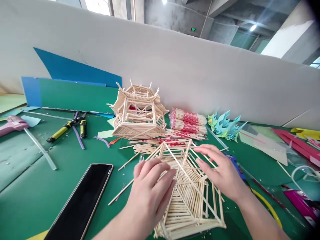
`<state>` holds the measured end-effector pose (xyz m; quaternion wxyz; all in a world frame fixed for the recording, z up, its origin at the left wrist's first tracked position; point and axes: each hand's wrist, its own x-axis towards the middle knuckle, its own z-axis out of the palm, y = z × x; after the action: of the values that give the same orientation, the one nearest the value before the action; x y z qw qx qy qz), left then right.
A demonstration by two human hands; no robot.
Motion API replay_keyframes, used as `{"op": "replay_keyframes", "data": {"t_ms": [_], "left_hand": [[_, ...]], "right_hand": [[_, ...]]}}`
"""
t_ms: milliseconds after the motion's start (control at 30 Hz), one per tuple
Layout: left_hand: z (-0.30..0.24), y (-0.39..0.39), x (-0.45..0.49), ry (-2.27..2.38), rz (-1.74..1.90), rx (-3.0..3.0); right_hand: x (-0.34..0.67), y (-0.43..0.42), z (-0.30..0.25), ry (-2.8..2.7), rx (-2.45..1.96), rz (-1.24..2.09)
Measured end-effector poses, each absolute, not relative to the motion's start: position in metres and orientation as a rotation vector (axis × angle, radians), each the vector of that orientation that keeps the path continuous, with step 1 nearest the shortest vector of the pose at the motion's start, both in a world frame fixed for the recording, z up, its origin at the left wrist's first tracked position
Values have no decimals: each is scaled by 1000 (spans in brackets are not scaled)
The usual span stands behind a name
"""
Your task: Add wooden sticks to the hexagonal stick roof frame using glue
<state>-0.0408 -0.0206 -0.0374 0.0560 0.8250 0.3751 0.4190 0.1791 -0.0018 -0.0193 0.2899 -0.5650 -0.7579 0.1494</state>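
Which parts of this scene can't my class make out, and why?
All in the head view:
Stick frame: left part hidden behind the left hand.
That hand's palm: turned away, so grip unclear.
Phone: near end cut by the bottom edge.
Pink glue gun: partly cut by the left edge.

Two bare hands work over a frame [190, 203] of thin wooden sticks on a green table [22, 203]: the left hand [153, 186] curled above its left side, the right hand [221, 170] with fingers extended near its far-right corner. Behind stand a stick house [140, 130], wrapped sticks [188, 125] and blue paper flowers [225, 125]. A dark-screened phone [82, 200] lies left.
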Motion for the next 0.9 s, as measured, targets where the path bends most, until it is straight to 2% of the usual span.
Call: {"op": "replay_keyframes", "data": {"t_ms": [100, 233, 533, 900], "left_hand": [[-21, 1, -32, 957, 892, 2797], [-18, 21, -18, 814, 649, 3089], [-17, 27, -12, 571, 641, 3297], [-17, 26, -11, 574, 635, 3269]], "right_hand": [[189, 3, -23, -1918, -1571, 470], [199, 12, -28, -1887, -1578, 520], [206, 38, -27, -1820, -1523, 618], [186, 2, -28, -2040, -1415, 365]]}}
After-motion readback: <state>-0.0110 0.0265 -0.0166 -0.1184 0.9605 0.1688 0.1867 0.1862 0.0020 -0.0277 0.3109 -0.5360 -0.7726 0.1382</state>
